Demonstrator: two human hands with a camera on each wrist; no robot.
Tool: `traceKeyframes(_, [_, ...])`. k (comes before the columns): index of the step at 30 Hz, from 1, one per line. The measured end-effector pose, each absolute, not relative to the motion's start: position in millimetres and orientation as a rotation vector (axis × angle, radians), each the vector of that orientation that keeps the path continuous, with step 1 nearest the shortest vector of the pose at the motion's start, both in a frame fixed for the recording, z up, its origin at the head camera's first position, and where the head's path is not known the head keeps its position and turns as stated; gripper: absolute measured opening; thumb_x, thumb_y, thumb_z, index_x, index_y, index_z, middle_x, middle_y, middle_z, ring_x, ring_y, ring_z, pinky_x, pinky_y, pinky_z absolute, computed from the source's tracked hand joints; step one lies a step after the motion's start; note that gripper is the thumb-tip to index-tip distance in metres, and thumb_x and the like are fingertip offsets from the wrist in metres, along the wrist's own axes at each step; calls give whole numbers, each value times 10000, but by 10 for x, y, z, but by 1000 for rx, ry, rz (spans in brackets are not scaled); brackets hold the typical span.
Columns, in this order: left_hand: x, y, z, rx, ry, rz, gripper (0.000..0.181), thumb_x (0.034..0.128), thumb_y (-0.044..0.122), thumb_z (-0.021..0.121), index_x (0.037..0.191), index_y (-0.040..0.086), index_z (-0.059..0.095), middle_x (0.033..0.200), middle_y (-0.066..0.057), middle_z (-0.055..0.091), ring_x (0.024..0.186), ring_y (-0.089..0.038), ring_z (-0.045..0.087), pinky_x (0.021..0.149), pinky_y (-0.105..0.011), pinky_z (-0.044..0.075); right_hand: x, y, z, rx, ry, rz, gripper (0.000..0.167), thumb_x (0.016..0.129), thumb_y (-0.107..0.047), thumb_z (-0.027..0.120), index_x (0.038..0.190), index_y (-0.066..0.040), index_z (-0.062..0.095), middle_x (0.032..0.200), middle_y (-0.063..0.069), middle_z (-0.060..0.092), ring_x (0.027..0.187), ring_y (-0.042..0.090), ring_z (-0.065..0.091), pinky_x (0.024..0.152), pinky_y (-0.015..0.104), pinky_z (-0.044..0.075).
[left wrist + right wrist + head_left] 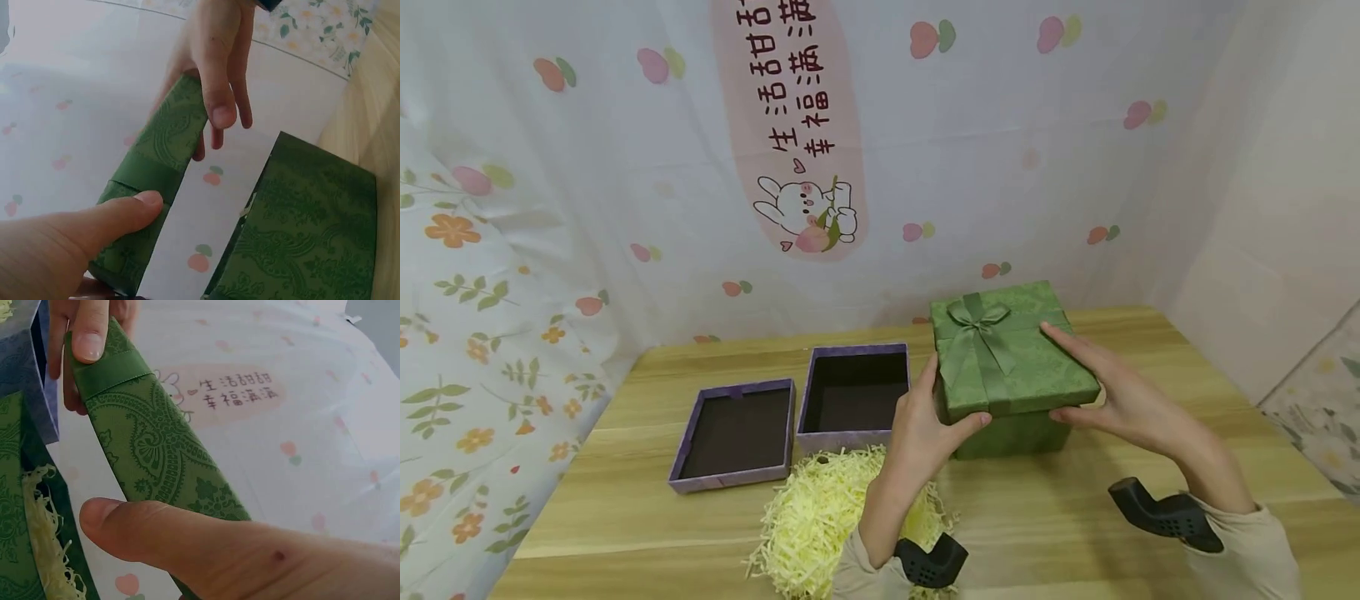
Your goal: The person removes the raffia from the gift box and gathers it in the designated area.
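My left hand point(916, 437) and right hand point(1123, 396) grip opposite sides of a green patterned gift box lid point(1041, 367) with a ribbon bow on top. Both thumbs lie along its near side. Under it stands the matching green box point(1011, 439). Both wrist views show a gap between the lid point(165, 134) and the box point(306, 219), so the lid is held off it. Pale yellow shredded paper point(53, 531) pokes up at the box's rim in the right wrist view. Most of the fingers behind the lid are hidden.
Left of the green box stands an open purple box point(842, 439) with a dark inside. Beside it lies a purple lid point(730, 481), hollow side up. A heap of yellow shredded paper point(808, 512) lies in front, by my left forearm. A printed cloth point(1000, 167) hangs behind the wooden table point(647, 533).
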State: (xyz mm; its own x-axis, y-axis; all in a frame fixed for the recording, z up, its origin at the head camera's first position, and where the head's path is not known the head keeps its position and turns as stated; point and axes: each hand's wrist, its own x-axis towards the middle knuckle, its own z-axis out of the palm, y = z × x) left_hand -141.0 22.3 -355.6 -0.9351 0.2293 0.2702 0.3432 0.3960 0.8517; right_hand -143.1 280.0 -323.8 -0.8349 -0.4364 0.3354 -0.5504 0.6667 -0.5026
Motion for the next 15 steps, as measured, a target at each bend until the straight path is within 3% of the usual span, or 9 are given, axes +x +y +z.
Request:
traceKeyframes(3, [-1427, 196, -3526, -606, -2542, -1508, 924, 788, 335, 757, 1468, 10, 222, 1418, -153, 385, 1252, -269, 425, 967, -424, 403, -1412, 2818, -3189, 773, -2693, 868, 984, 720, -185, 821, 1498, -241, 221, 1445, 196, 313, 1227, 412, 376, 851, 502, 402])
traceKeyframes(6, [-1449, 168, -3515, -733, -2527, -1444, 946, 798, 308, 750, 1487, 33, 163, 1371, -138, 435, 1218, -254, 459, 955, -389, 417, -1381, 2851, -3162, 719, -2686, 855, 994, 693, -160, 839, 1488, -264, 252, 1439, 140, 342, 1230, 365, 388, 903, 288, 376])
traceKeyframes(9, [-1471, 130, -3530, -856, -2489, -1399, 982, 807, 275, 742, 1505, 87, 78, 1308, -98, 470, 1159, -227, 496, 928, -355, 435, -1369, 2869, -3155, 706, -2677, 822, 996, 675, -154, 850, 1481, -266, 275, 1429, 91, 369, 1227, 319, 404, 872, 105, 297])
traceKeyframes(12, [-1484, 95, -3549, -937, -2468, -1340, 987, 807, 249, 743, 1515, 171, 60, 1346, -73, 444, 1171, -223, 481, 935, -382, 427, -1364, 2869, -3147, 715, -2677, 798, 987, 676, -179, 851, 1478, -264, 283, 1431, 63, 374, 1244, 270, 396, 883, 107, 293])
traceKeyframes(15, [-1487, 90, -3565, -988, -2447, -1321, 957, 799, 237, 752, 1513, 261, 115, 1367, -69, 422, 1186, -240, 466, 933, -409, 425, -1343, 2880, -3135, 707, -2677, 818, 980, 671, -191, 854, 1473, -267, 297, 1433, 40, 373, 1262, 139, 368, 880, 110, 298])
